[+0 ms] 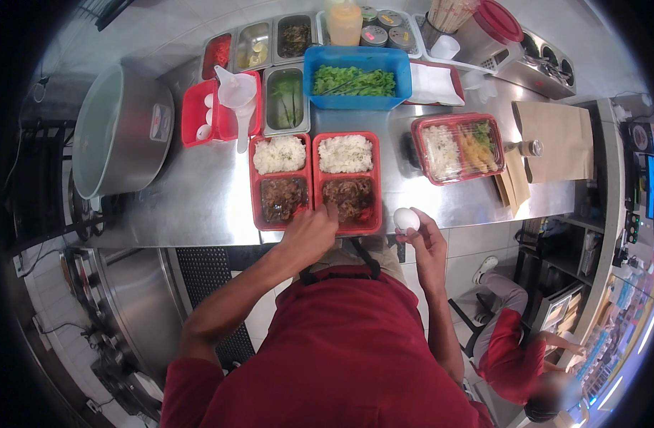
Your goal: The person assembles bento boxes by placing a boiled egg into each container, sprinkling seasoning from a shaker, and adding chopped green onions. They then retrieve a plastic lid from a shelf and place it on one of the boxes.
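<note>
Head view: two open red trays (377, 167) hold rice (346, 154) and meat (345, 194).

Worn at head height, the one fisheye view looked steeply down from close above the near edge of the steel counter (205, 207), facing its far edge.

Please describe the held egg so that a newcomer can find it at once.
Start at the steel counter. At its near edge, right of the two open red meal boxes, find the right hand. Its white egg is the only one held; other eggs lie in a red container.
</note>
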A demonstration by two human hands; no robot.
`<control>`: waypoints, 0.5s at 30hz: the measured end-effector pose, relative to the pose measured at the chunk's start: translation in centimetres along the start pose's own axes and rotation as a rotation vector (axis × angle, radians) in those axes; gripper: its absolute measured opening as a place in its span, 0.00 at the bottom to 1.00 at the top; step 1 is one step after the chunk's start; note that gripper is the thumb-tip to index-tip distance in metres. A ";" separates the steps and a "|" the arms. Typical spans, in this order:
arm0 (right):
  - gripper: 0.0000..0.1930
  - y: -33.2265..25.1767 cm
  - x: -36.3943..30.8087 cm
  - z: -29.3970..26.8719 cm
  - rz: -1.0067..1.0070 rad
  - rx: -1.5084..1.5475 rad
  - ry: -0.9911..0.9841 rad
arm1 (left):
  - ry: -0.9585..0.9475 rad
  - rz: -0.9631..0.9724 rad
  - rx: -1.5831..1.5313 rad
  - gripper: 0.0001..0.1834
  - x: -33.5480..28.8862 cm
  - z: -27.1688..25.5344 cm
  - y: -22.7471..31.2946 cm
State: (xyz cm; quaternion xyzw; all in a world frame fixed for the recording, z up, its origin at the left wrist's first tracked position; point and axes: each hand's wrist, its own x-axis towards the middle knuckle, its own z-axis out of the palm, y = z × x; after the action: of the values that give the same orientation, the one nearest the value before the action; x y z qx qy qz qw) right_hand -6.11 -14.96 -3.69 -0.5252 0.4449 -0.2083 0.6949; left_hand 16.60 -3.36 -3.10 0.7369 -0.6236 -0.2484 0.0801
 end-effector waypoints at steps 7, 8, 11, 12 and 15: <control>0.21 0.2 -0.1 0.2 0.003 0.007 -0.006 | -0.039 0.052 -0.112 0.08 -0.3 0.6 0.4; 0.21 0.2 0.0 0.3 -0.008 0.022 -0.016 | -0.015 0.050 -0.136 0.08 -0.5 0.7 0.4; 0.21 0.1 -0.1 0.3 0.013 0.008 0.001 | -0.011 0.001 -0.144 0.08 -0.8 0.9 0.5; 0.21 0.1 0.0 0.3 0.014 0.015 0.004 | -0.004 -0.048 -0.130 0.08 -0.8 0.9 0.5; 0.21 0.1 0.0 0.5 0.022 0.008 -0.003 | 0.024 -0.027 -0.110 0.09 -0.3 1.2 0.5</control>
State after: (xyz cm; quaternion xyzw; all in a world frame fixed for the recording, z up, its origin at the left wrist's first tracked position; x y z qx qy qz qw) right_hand -5.70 -14.61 -3.79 -0.5179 0.4489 -0.2016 0.6997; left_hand 15.57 -2.94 -3.85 0.7426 -0.5981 -0.2743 0.1246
